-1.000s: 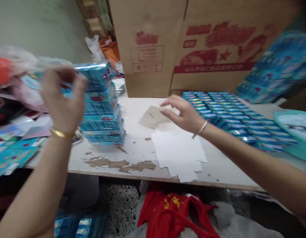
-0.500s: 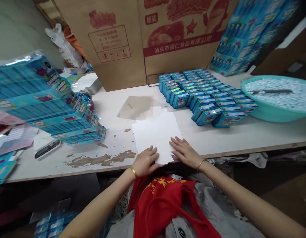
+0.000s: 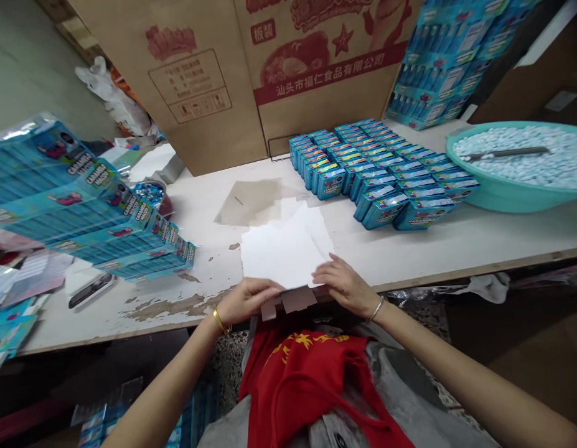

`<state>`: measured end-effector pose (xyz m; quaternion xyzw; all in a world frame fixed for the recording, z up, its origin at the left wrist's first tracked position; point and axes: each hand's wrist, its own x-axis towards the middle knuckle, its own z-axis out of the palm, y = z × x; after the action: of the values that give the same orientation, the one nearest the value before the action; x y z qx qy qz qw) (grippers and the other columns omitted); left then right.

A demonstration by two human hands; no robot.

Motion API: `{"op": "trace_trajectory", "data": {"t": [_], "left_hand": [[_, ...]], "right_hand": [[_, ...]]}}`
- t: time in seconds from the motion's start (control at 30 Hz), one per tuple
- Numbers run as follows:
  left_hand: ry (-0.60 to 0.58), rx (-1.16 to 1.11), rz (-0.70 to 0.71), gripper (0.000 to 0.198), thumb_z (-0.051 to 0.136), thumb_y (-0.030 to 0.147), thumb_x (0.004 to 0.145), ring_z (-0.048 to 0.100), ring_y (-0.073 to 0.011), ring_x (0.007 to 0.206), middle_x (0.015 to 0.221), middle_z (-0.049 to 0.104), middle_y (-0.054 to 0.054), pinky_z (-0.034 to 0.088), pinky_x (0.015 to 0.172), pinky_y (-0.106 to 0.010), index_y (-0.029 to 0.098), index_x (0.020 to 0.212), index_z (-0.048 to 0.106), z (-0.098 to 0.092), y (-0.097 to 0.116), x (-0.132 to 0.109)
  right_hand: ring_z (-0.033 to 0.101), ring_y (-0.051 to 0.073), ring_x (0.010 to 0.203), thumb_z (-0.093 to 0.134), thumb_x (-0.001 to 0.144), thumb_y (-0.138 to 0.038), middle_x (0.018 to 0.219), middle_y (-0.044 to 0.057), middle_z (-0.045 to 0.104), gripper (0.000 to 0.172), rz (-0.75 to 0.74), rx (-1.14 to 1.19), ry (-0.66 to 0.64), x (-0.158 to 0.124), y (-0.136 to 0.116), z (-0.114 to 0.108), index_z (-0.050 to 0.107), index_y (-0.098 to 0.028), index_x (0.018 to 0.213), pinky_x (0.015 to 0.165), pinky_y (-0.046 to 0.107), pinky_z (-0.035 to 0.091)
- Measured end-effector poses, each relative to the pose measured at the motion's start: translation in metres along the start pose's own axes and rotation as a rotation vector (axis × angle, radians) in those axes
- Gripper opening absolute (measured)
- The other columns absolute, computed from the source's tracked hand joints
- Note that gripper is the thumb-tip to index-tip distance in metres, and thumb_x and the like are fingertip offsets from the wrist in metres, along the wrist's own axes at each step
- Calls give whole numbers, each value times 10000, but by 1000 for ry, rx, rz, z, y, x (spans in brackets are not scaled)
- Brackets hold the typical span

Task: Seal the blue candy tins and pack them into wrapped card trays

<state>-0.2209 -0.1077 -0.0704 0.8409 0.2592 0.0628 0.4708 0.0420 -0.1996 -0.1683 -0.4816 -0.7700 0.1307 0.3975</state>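
White card sheets (image 3: 283, 252) lie in an uneven layer at the front of the table. The front edge of the top one overhangs the table, and greyish flaps (image 3: 298, 300) with cut edges hang down from it. My left hand (image 3: 251, 297) pinches the sheet's front left edge, thumb towards the middle. At the right front corner, my right hand (image 3: 342, 283) has its fingers bent over the card; its thumb is hidden. A thin tan sheet (image 3: 248, 202) lies behind the white ones.
Rows of small blue boxes (image 3: 376, 168) stand at the back right, beside a turquoise basin (image 3: 498, 193) of pale pieces. Stacked blue display boxes (image 3: 106, 205) lean at left, near a phone (image 3: 89, 291). A large carton (image 3: 213, 137) stands behind.
My left hand has moved left and taken the sheet's front edge. The right fingers have gone from flat to bent. The card has shifted towards me, and its flaps now show.
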Motion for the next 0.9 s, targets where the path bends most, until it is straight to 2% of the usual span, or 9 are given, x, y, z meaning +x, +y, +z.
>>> {"op": "trace_trajectory", "data": {"t": [0.07,0.13,0.2,0.3,0.4,0.57,0.67,0.8,0.9], "left_hand": [[-41,169,46,490,517,521,866,555,-255,1178,1225,631,-123,407,1033,-433,187,1217,592,13,-10,-15],[-28,402,94,753,634,572,758,316,-335,1378,1428,454,-140,205,1131,-563,209,1387,434,24,-27,-30],[15,562,116,711,617,487,807,194,-337,1426,1477,386,-124,107,1135,-611,230,1425,377,32,-47,-41],[99,557,136,405,425,253,937,314,-241,1394,1391,510,-81,207,1138,-546,258,1336,494,41,-71,-48],[229,381,84,309,434,242,934,447,-217,1307,1254,628,-67,258,1120,-530,250,1181,619,46,-79,-44],[375,234,-129,220,475,274,913,568,-224,1084,905,705,-52,422,979,-452,202,871,679,48,-55,-26],[261,416,-127,249,427,250,933,552,-199,926,839,647,-54,465,846,-360,176,803,627,46,-33,-12],[52,709,-124,323,361,314,970,514,-209,925,891,611,-74,455,769,-325,173,828,614,53,-8,12],[-89,846,-144,296,370,310,967,520,-223,911,893,598,-74,448,690,-306,186,908,633,62,3,29]], "right_hand": [[607,187,912,468,905,-180,926,39,684,201,53,77,17,-8,0,11,650,-225,976,1029,523,369],[599,188,872,493,917,-240,895,48,673,164,156,141,84,-15,1,21,654,-215,927,955,476,433],[585,194,863,520,915,-301,856,50,656,177,243,178,132,-19,-1,26,653,-210,842,876,425,470],[575,200,850,506,923,-338,821,52,639,242,286,169,143,-21,-2,29,639,-206,770,797,384,482],[586,200,906,447,948,-300,904,64,662,239,244,107,138,-24,-4,30,655,-209,875,838,393,471],[568,213,943,438,931,-182,1029,70,683,216,128,-258,-11,-24,-24,19,651,-206,958,856,396,428],[557,193,815,455,908,-130,1065,78,672,203,145,-516,-82,-24,-41,10,641,-182,968,683,320,417],[545,132,699,384,913,-85,1147,75,617,275,145,-583,-50,-25,-46,12,598,-181,1055,562,260,391],[519,155,680,361,900,-60,967,87,611,297,29,-574,-59,-25,-35,24,590,-170,1053,570,268,410]]}}
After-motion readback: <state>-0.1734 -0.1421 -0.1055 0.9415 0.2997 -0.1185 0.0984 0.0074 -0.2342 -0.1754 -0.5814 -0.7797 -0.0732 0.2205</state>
